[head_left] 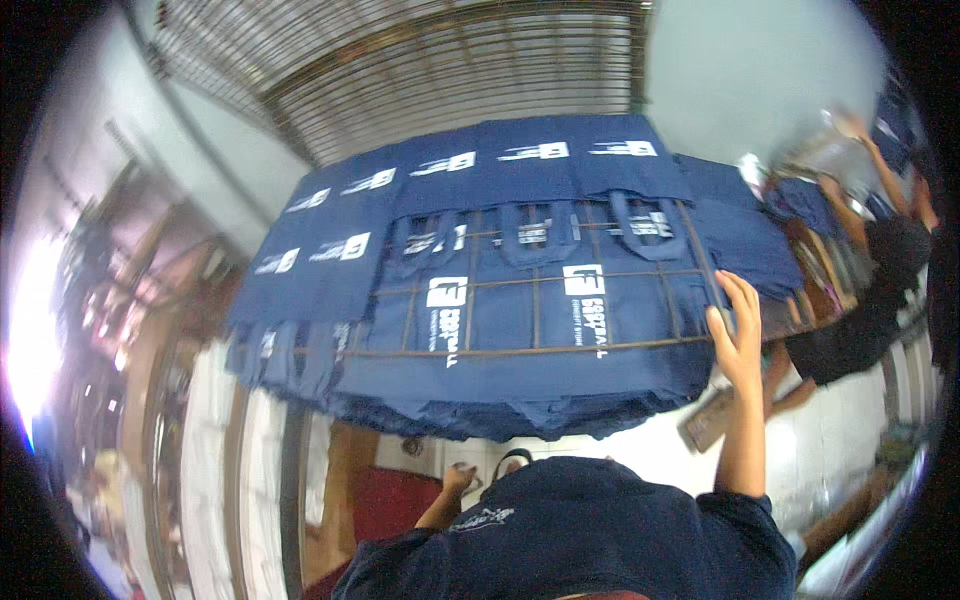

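Note:
Navy blue cloth bags [480, 375] with white prints and handle loops lie in layers at waist height before me. A wire rack shelf [535, 350] with thin rusty rods lies over some of them, and more navy printed pieces [480, 165] rest on top of it. At the shelf's right front corner is my right hand [738, 330], its thumb and fingers on either side of the side rod. My left hand [460, 478] hangs low near my body, below the bags' front edge. It looks loosely open and holds nothing I can see.
More wire shelves [450, 60] stand tilted up behind the bags. At the right another person [870, 260] in dark clothing works beside further navy cloth [745, 240]. A brown box-like thing [708, 420] sits below on the pale tiled floor [620, 455]. Several stacks line the left.

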Demonstrator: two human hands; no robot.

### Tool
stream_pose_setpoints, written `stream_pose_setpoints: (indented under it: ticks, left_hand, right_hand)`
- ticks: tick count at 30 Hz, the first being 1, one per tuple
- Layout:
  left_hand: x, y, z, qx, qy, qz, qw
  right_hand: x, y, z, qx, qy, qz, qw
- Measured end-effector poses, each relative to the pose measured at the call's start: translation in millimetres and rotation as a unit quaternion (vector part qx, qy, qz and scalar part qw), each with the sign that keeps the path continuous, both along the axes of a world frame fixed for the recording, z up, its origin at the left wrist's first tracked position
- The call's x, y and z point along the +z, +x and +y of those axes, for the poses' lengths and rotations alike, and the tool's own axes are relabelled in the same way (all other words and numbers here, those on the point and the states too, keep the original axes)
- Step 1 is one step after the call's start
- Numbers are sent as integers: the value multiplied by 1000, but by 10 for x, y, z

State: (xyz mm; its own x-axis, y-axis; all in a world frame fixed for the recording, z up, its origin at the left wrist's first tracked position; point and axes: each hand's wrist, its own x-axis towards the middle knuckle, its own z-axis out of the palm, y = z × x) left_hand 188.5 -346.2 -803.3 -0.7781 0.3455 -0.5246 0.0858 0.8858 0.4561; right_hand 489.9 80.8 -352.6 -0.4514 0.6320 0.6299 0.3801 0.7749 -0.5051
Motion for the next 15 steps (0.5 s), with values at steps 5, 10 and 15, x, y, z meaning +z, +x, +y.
stream_pose_setpoints:
  ticks: [5, 10, 15]
  left_hand:
    - [645, 513, 341, 91, -16, -11, 996]
    - [931, 971, 177, 219, -39, 90, 971]
    - [964, 1193, -97, 370, 63, 306, 875]
  right_hand:
    - [11, 20, 183, 148, -9, -141, 979]
    - [-96, 40, 443, 228, -2, -185, 956]
    - [-107, 21, 510, 267, -1, -206, 941]
